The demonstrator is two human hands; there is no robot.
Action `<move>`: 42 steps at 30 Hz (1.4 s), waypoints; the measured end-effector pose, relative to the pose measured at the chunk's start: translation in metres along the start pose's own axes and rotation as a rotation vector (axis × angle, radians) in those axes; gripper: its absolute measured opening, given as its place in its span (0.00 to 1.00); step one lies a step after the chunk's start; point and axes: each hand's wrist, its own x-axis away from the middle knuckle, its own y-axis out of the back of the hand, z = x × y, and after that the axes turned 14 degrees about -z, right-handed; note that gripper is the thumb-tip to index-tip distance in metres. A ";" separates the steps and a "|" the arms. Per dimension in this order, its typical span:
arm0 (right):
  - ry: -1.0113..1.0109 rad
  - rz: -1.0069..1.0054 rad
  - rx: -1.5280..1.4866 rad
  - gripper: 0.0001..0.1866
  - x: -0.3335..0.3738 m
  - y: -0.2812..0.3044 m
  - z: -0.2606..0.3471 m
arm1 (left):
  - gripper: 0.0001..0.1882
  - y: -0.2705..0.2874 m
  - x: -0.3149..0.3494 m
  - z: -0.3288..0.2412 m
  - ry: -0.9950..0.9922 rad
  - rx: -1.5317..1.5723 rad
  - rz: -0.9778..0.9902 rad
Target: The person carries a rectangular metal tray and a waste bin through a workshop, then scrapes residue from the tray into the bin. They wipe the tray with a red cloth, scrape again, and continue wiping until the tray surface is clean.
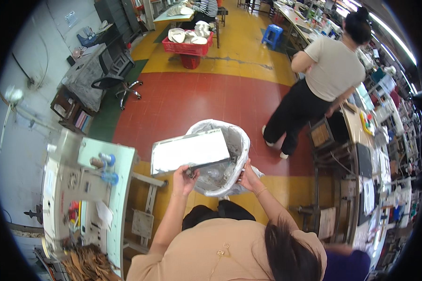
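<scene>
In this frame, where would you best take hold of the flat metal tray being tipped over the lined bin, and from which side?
Grip the metal tray by its near lower edge, from the person's side, where the left hand already grips it. It slopes toward the bag-lined bin, so that edge probably controls the pour. The right hand is at the bin's rim.

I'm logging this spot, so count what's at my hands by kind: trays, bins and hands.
Flat white tray: 1
Bin lined with a clear bag: 1
Hands: 2, left hand gripping the tray, right hand on the bin's edge
Total: 4
</scene>
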 end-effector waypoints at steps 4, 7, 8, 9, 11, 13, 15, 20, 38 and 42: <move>-0.029 0.117 0.107 0.41 -0.108 -0.055 0.073 | 0.09 -0.028 -0.081 -0.069 -0.156 -0.021 -0.017; -0.064 0.114 0.189 0.42 -0.187 -0.105 0.117 | 0.07 -0.045 -0.149 -0.117 -0.265 -0.032 -0.107; -0.071 0.117 0.201 0.42 -0.211 -0.122 0.131 | 0.06 -0.051 -0.174 -0.133 -0.283 -0.010 -0.118; -0.088 0.137 0.219 0.43 -0.234 -0.148 0.141 | 0.05 -0.054 -0.192 -0.156 -0.311 0.014 -0.170; -0.071 0.145 0.258 0.43 -0.273 -0.199 0.162 | 0.05 -0.067 -0.226 -0.197 -0.323 0.067 -0.166; -0.086 0.164 0.324 0.43 -0.307 -0.249 0.183 | 0.05 -0.080 -0.251 -0.232 -0.349 0.100 -0.211; -0.122 0.200 0.368 0.42 -0.344 -0.301 0.210 | 0.05 -0.094 -0.273 -0.267 -0.394 0.166 -0.221; -0.183 0.317 0.416 0.43 -0.450 -0.432 0.228 | 0.05 -0.096 -0.327 -0.365 -0.568 0.239 -0.357; -0.486 0.706 0.950 0.47 -0.659 -0.925 0.116 | 0.11 0.041 -0.421 -0.669 -0.807 0.893 -0.715; -0.509 0.821 1.034 0.46 -0.673 -1.047 0.081 | 0.11 0.087 -0.424 -0.756 -0.905 0.976 -0.700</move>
